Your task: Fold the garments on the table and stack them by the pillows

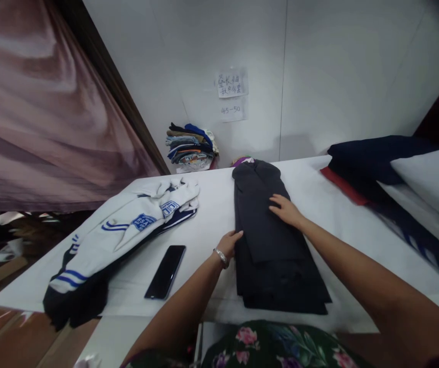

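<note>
A dark grey garment (269,220), folded long and narrow, lies flat on the white table in front of me. One strip of it, perhaps a sleeve, is laid lengthwise over the top. My left hand (230,244), with a silver bracelet at the wrist, grips the garment's left edge; the thumb is on top and the other fingers are mostly hidden by the cloth. On the garment's upper right part rests my right hand (285,209), its fingers spread out and holding nothing.
Left of the garment are a black phone (165,272) and a white-and-blue jacket (127,235). Navy, red and white clothes (388,163) are heaped at the right. Behind the white table (215,204), folded clothes (190,145) are stacked by a wall with paper notes (233,83).
</note>
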`<action>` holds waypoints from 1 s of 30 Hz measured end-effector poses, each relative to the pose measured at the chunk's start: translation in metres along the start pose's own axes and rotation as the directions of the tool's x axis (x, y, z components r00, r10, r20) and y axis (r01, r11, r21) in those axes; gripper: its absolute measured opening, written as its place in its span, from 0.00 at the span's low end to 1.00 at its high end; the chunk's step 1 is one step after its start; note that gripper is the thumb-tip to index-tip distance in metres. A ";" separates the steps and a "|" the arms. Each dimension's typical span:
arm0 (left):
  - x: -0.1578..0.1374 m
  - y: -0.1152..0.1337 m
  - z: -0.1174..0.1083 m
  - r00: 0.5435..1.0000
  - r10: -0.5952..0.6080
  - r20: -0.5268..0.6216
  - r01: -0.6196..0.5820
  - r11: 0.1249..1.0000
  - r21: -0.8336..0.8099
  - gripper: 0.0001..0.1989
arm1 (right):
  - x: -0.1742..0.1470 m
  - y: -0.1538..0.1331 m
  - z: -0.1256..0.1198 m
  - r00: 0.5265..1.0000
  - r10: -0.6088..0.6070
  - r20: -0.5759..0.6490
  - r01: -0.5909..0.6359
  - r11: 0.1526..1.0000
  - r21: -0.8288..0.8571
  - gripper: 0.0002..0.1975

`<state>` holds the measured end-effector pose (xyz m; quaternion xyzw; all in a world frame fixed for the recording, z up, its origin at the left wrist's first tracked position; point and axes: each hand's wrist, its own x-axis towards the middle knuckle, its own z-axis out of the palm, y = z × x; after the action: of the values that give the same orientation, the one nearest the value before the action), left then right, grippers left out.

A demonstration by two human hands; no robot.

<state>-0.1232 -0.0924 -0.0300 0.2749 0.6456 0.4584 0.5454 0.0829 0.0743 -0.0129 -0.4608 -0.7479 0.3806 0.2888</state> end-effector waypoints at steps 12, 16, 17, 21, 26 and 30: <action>-0.020 -0.001 0.037 0.994 0.102 0.034 -0.102 0.995 -0.012 0.23 | -0.031 0.034 -0.036 0.880 0.469 0.080 -0.418 0.682 0.600 0.14; -0.025 0.019 0.017 0.991 0.085 0.102 -0.083 0.996 -0.026 0.21 | -0.030 0.027 -0.032 0.865 0.460 0.203 -0.474 0.609 0.636 0.07; -0.027 0.026 0.008 0.990 0.081 0.117 -0.079 0.997 -0.020 0.21 | -0.030 0.025 -0.031 0.860 0.453 0.237 -0.488 0.590 0.644 0.08; -0.034 0.047 -0.033 0.992 0.013 0.123 -0.018 0.999 0.042 0.19 | -0.032 0.014 -0.021 0.845 0.406 0.347 -0.526 0.521 0.672 0.10; -0.045 0.050 -0.067 0.988 -0.047 0.147 0.035 0.996 0.087 0.19 | -0.010 0.008 -0.004 0.852 0.401 0.338 -0.506 0.460 0.730 0.08; -0.052 0.048 -0.087 0.975 -0.068 0.214 0.052 0.995 0.082 0.23 | 0.020 0.009 0.005 0.848 0.442 0.293 -0.485 0.423 0.766 0.07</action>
<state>-0.2000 -0.1420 0.0352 0.3240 0.6076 0.3840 0.6151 0.0752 0.0938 -0.0218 -0.4517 -0.3350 0.7564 0.3341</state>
